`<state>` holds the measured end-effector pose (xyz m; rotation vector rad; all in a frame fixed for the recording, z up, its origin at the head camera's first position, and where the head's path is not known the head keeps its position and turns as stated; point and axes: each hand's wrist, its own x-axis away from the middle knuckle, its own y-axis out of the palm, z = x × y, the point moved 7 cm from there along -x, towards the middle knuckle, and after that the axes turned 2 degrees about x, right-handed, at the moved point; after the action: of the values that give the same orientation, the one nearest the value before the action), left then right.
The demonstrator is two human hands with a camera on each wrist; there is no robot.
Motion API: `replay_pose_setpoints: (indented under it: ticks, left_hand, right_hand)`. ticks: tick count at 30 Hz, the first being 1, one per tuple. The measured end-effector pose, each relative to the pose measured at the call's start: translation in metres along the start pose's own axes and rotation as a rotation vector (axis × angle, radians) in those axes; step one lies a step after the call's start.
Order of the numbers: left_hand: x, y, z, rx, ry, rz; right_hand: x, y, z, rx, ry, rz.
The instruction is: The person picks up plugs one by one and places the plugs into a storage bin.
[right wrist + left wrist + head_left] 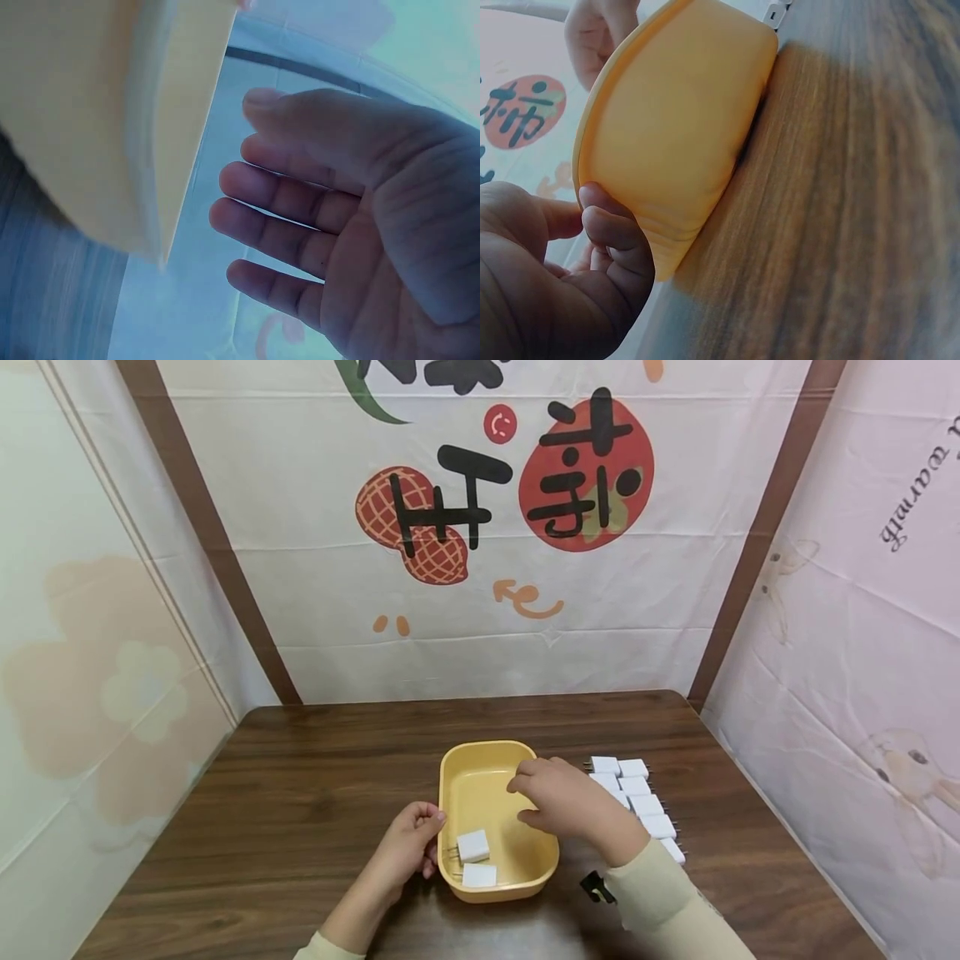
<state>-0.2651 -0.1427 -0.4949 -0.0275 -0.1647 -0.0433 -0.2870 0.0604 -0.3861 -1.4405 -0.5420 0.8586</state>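
A yellow plastic bin (487,745) stands on the table, with two white charger plugs (480,875) lying at its near end, metal prongs pointing left. My left hand (411,843) pinches the bin's left rim; the left wrist view shows the thumb at the rim and curled fingers against the outer wall. Over the bin's right side hovers my right hand (558,797), its fingers apart. In the right wrist view, that right hand (300,210) has nothing between thumb and loosely bent fingers, beside the bin's rim (150,135).
Right of the bin, several white charger plugs (647,807) lie in two close rows, partly hidden by my right hand. A small black item (597,887) shows at the right sleeve. Printed cloth (487,660) hangs behind the brown wooden table (315,777) and along both sides.
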Motion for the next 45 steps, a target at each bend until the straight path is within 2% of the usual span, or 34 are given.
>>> replay_pose_setpoints:
  ticks: [5,12,18,25,33,39,45]
  left_hand:
    - [0.0,-0.002,0.0,0.001,0.003,0.005]
    - [0.0,0.0,-0.001,0.003,0.003,0.002]
    - [0.0,0.003,0.0,0.0,0.008,-0.007]
    - [0.0,0.001,0.003,-0.007,0.008,-0.002]
    - [0.002,0.001,0.001,0.005,0.009,-0.002]
    - [0.003,0.0,0.001,0.001,0.013,0.0]
    - [0.003,-0.001,0.0,-0.002,0.008,-0.002]
  right_hand:
    - [0.01,-0.006,0.015,-0.001,0.044,0.027]
    - [0.029,-0.006,0.034,0.019,0.041,0.101]
    - [0.05,0.001,0.05,0.02,0.096,0.076]
    - [0.064,0.01,0.064,0.026,0.152,0.068]
    - [0.076,0.026,0.082,0.057,0.206,0.042]
    - [0.083,0.037,0.093,0.027,0.262,0.013]
    - [0.09,0.046,0.102,0.047,0.3,0.012]
